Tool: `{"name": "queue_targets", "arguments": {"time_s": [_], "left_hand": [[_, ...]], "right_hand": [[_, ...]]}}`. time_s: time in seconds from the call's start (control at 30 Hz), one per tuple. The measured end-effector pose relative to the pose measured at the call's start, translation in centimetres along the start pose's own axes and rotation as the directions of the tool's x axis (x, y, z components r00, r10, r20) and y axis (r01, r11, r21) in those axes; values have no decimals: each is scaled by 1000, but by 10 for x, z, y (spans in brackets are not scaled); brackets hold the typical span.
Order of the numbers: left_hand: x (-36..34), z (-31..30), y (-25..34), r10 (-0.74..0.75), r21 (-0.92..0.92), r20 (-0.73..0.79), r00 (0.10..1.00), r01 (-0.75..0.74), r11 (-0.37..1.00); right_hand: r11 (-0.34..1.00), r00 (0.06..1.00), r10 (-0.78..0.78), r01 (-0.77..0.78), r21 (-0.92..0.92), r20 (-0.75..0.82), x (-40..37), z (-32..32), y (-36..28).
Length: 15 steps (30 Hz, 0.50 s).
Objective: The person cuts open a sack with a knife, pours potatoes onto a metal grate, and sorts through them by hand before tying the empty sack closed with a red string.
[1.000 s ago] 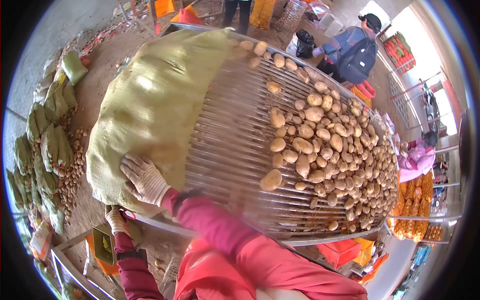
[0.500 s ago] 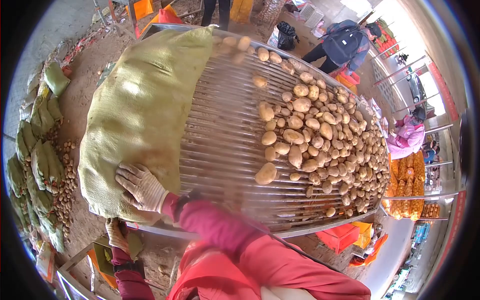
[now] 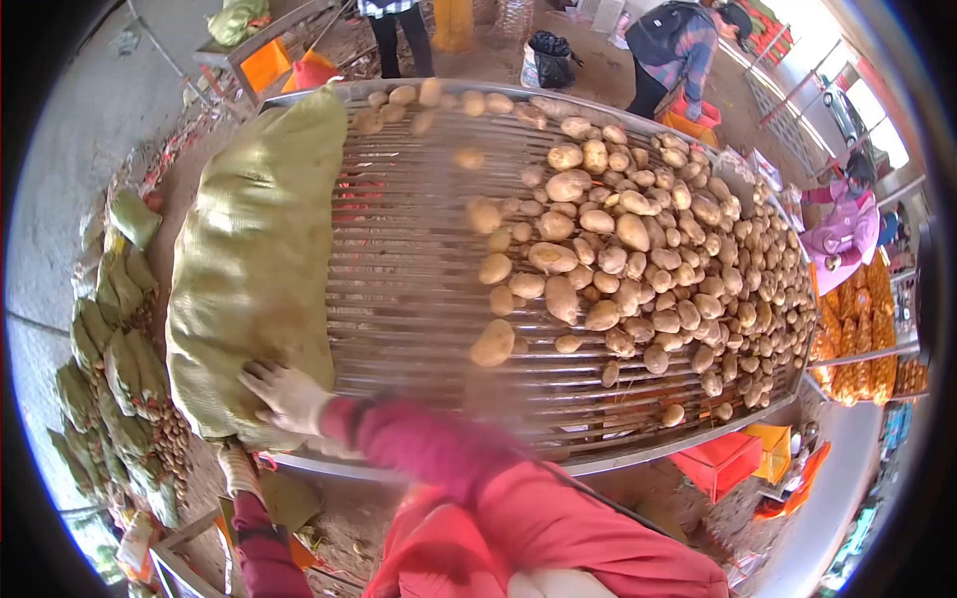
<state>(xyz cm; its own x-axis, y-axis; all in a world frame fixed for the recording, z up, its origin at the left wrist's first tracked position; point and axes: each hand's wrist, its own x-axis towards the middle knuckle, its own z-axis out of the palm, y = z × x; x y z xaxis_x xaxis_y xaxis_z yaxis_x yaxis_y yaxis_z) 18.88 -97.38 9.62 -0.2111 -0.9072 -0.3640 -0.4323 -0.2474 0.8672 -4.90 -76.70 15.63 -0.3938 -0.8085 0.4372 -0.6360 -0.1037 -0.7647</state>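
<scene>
A large, full green woven sack lies along the left end of a slatted metal table. My right hand, in a pale glove, rests on the sack's near part with its fingers spread. Below the sack's near end, by the table's corner, is my left hand, also gloved; its fingertips are hidden at the sack's underside, so its grip does not show. Many loose potatoes cover the right part of the slats, and a few lie along the far edge.
Filled green sacks and loose potatoes lie on the ground at left. A red crate and a yellow crate stand below the near edge. One person bends over a crate beyond the far edge; a person in pink is at right.
The view has shifted. The sack now lies narrower on the table's left end, with more slats showing beside it. My right hand remains on it, and the person at the far side bends lower.
</scene>
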Motion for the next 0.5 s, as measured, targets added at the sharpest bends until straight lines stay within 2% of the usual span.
{"name": "queue_targets", "arguments": {"time_s": [0.03, 0.07, 0.1, 0.13, 0.17, 0.2, 0.23, 0.27, 0.3, 0.33, 0.37, 0.4, 0.43, 0.47, 0.5], "left_hand": [[-13, 5, -5, 126, 176, 91, 988, -140, 974], [-20, 22, -13, -91, 207, 38, 995, 81, 975], [-43, 38, -10, 15, 813, 321, 947, -283, 509], [-96, 70, 6, 55, 858, 491, 869, -494, 139], [-148, 102, 22, 94, 721, 649, 755, -571, -392], [-201, 134, 39, 129, 491, 777, 616, -465, -737], [-238, 169, 66, -36, 651, 747, 664, -740, -169], [-257, 203, 68, 76, 589, 804, 590, -807, 36], [-277, 238, 69, 187, 464, 844, 503, -859, 215], [-294, 266, 81, 443, 70, 895, 53, -997, -21], [-304, 306, 83, 351, 138, 920, 176, -982, 131], [-311, 337, 90, 319, 5, 947, 44, -992, 125], [-317, 368, 89, 180, 15, 982, 48, -983, 183], [-327, 395, 93, 150, -8, 989, 14, -989, 147], [-338, 418, 97, 40, 13, 999, 10, -998, -57]], "right_hand": [[992, 989, 100, -107, 61, 111, -22, -43, -10], [993, 993, 113, -114, 34, 33, -49, -64, -7], [979, 982, 177, -167, 119, -71, -79, -77, 2], [937, 961, 274, -276, 216, 40, -104, -98, 11], [970, 952, 240, -229, 78, -190, -156, -85, 33], [900, 891, 428, -404, 166, -152, -180, -114, 31], [784, 789, 605, -568, 250, -106, -204, -146, 27], [639, 659, 750, -700, 318, -57, -227, -177, 24], [730, 705, 638, -681, -45, -311, -262, -189, 43], [661, 657, 679, -741, -117, -327, -293, -201, 60], [582, 607, 718, -792, -186, -341, -325, -213, 78], [543, 521, 726, -835, -90, -450, -324, -246, 69], [517, 424, 720, -856, 16, -550, -322, -281, 59], [419, 350, 753, -908, -5, -557, -342, -293, 74], [461, 369, 664, -887, -32, -650, -361, -301, 83]]}}
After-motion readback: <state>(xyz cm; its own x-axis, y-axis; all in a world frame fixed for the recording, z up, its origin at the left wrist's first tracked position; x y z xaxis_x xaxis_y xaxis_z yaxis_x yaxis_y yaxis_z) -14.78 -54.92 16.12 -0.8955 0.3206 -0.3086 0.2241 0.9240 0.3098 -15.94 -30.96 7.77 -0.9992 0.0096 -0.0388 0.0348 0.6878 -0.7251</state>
